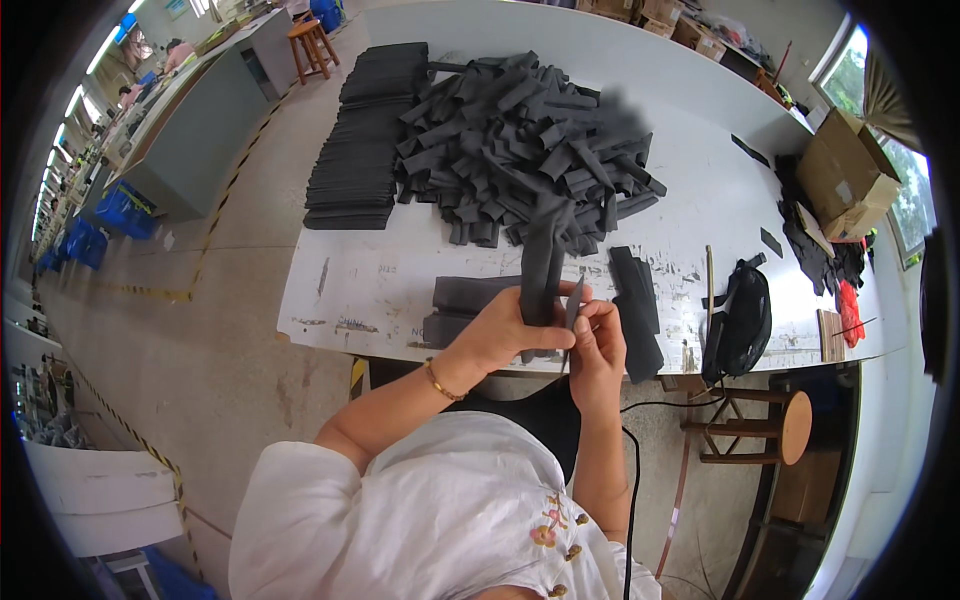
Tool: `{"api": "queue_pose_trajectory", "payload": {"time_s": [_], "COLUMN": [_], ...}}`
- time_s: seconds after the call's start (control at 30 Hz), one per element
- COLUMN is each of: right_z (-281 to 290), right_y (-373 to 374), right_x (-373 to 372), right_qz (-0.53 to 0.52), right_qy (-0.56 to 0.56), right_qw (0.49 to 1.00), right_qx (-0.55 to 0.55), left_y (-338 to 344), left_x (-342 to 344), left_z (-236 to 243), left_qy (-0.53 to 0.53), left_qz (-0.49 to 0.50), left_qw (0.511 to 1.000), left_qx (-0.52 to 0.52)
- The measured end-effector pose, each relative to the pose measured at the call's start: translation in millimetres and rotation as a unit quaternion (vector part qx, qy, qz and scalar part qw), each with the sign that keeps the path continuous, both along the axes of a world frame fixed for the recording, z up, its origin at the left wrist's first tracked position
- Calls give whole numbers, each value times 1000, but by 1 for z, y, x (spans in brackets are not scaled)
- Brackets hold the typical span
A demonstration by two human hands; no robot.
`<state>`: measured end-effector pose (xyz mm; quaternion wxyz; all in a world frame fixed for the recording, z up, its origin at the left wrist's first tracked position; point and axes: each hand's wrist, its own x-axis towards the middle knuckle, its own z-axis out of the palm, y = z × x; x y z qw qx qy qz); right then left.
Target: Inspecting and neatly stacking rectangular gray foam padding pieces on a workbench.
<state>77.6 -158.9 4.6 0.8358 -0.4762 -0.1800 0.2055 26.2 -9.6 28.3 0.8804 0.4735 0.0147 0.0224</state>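
Note:
My left hand (503,332), with a bracelet at the wrist, is closed round a dark grey fabric strip (541,262) that stands up above the table's front edge. Close beside it, my right hand (598,358) pinches a narrow, pointed dark piece (573,312), seen nearly edge-on. Whether this piece is joined to the strip I cannot tell. Flat dark strips (465,292) lie to the left of my left hand, partly covered by it. More flat strips (636,310) lie just right of my right hand. Beyond my hands rises a loose heap of folded dark fabric pieces (520,140).
A neat stack of dark strips (360,140) stands left of the heap on the white table (400,258). A black bag (740,320) and a cardboard box (845,175) are at the right. A wooden stool (795,427) and a black cable (636,480) are near my right side.

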Motion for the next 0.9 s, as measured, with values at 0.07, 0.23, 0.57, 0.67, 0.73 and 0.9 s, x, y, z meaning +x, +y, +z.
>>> {"api": "queue_pose_trajectory", "payload": {"time_s": [0.07, 0.23, 0.57, 0.67, 0.73, 0.9], "right_z": [4, 54, 65, 55, 49, -80], "right_y": [-6, -28, -17, -28, -45, -96], "right_x": [1, -2, -21, -14, -5, 59], "right_qz": [-70, -43, 36, -115, -223, -249], "right_qy": [-124, -104, 66, -52, -86, -51], "right_qw": [985, 992, 992, 989, 958, 865], "right_qx": [-101, -53, 99, -75, -161, -433], "left_y": [2, 2, 0, 18, 29, 54], "left_x": [1, -11, -12, -9, -4, 0], "left_z": [1, 12, 12, 4, 8, -8], "left_qy": [-27, -55, -126, -163, -104, -88], "left_qz": [4, -19, -9, 11, 189, 180], "left_qw": [997, 965, 978, 973, 972, 965], "left_qx": [74, 255, 167, 164, -95, -173]}}
